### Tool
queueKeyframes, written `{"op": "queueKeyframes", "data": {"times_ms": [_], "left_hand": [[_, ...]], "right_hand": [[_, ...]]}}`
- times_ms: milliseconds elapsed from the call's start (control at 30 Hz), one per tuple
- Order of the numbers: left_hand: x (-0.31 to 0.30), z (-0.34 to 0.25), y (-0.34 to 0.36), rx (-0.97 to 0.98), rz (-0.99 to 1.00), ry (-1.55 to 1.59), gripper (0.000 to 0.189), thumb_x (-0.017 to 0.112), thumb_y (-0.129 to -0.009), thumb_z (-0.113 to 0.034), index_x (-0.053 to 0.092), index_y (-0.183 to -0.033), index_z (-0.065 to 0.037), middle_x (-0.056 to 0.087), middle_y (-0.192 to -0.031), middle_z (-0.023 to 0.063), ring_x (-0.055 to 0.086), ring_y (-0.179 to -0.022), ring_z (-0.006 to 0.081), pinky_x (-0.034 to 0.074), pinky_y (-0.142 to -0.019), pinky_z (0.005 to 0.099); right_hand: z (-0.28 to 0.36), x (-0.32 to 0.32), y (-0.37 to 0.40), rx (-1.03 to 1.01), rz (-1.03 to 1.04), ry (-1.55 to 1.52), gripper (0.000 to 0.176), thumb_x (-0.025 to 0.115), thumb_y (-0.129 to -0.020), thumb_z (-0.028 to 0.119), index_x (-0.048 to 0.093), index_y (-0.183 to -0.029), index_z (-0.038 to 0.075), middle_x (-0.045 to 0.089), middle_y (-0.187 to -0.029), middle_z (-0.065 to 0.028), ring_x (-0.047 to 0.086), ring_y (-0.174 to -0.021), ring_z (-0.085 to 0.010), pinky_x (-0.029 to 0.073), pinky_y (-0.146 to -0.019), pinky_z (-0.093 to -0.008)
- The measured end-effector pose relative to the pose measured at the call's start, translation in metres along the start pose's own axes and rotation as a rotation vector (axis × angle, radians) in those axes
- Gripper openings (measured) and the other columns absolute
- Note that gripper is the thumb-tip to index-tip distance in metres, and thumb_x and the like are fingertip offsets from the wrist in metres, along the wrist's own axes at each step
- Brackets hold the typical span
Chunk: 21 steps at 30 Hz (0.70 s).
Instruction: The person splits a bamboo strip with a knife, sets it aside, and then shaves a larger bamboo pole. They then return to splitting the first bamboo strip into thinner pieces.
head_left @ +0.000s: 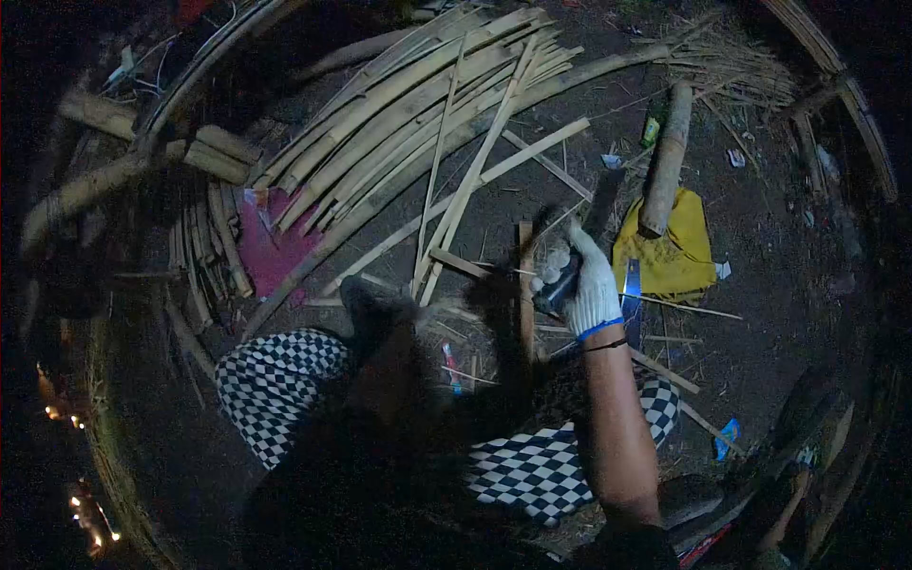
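Observation:
My right hand (591,285), in a white knitted glove with a blue cuff, is raised in front of my right knee. Its fingers are curled round a dark object (559,291) whose kind I cannot make out. Thin light strips of split bamboo (465,263) lie close to that hand. Deep shadow covers my left hand (375,306), near the lower ends of crossed bamboo strips (425,285); its fingers cannot be made out. An upright piece of wood (526,285) stands between the hands.
A large pile of split bamboo (408,114) lies ahead. Yellow cloth or sacking (670,252) sits at right under a bamboo log (670,157), beside a shiny flat blade (632,280). Pink material (274,242) and short bamboo pieces (204,247) are at left.

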<state>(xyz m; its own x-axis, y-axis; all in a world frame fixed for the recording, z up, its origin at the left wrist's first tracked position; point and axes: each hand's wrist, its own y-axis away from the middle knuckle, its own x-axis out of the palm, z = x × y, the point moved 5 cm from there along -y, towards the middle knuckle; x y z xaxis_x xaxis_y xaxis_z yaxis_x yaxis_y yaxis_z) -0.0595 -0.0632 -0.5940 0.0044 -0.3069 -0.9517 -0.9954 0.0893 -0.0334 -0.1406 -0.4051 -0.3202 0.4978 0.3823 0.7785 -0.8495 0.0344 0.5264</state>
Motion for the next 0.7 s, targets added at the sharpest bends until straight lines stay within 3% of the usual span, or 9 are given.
{"op": "queueKeyframes", "data": {"times_ms": [233,367,433,700], "left_hand": [[0.002,-0.006,0.007,-0.052,-0.015,-0.006,0.027,0.054,-0.081,-0.024,0.057,-0.102,-0.008,0.062,-0.091,0.0166,0.059,-0.085,0.0374,0.045,-0.074,0.05],[0.011,-0.004,0.01,-0.086,-0.021,-0.008,0.027,0.054,-0.08,-0.024,0.057,-0.102,-0.008,0.062,-0.091,0.0166,0.059,-0.085,0.0373,0.045,-0.074,0.0499],[0.005,-0.007,0.01,-0.092,-0.028,-0.014,0.027,0.055,-0.08,-0.024,0.057,-0.102,-0.008,0.062,-0.091,0.0166,0.059,-0.085,0.0373,0.045,-0.074,0.0499],[-0.017,-0.017,0.005,-0.102,-0.046,-0.051,0.027,0.055,-0.08,-0.023,0.057,-0.102,-0.009,0.062,-0.091,0.0165,0.059,-0.085,0.0371,0.045,-0.073,0.0499]], "right_hand": [[-0.01,0.006,-0.007,0.025,0.078,0.026,0.031,0.053,-0.092,0.035,0.046,-0.071,0.013,0.045,-0.055,-0.003,0.048,-0.045,-0.0228,0.045,-0.045,-0.0421],[-0.013,0.006,-0.003,0.002,0.048,0.109,0.031,0.053,-0.092,0.035,0.047,-0.071,0.012,0.046,-0.053,-0.0039,0.048,-0.043,-0.0228,0.045,-0.043,-0.0388],[-0.012,0.005,-0.004,0.085,0.009,0.056,0.04,0.048,-0.093,0.039,0.047,-0.063,0.012,0.047,-0.049,-0.006,0.049,-0.042,-0.0241,0.046,-0.046,-0.0439],[-0.002,0.006,0.009,0.06,0.0,0.088,0.038,0.054,-0.091,0.04,0.047,-0.063,0.014,0.047,-0.05,-0.0014,0.05,-0.044,-0.0214,0.046,-0.046,-0.0424]]}}
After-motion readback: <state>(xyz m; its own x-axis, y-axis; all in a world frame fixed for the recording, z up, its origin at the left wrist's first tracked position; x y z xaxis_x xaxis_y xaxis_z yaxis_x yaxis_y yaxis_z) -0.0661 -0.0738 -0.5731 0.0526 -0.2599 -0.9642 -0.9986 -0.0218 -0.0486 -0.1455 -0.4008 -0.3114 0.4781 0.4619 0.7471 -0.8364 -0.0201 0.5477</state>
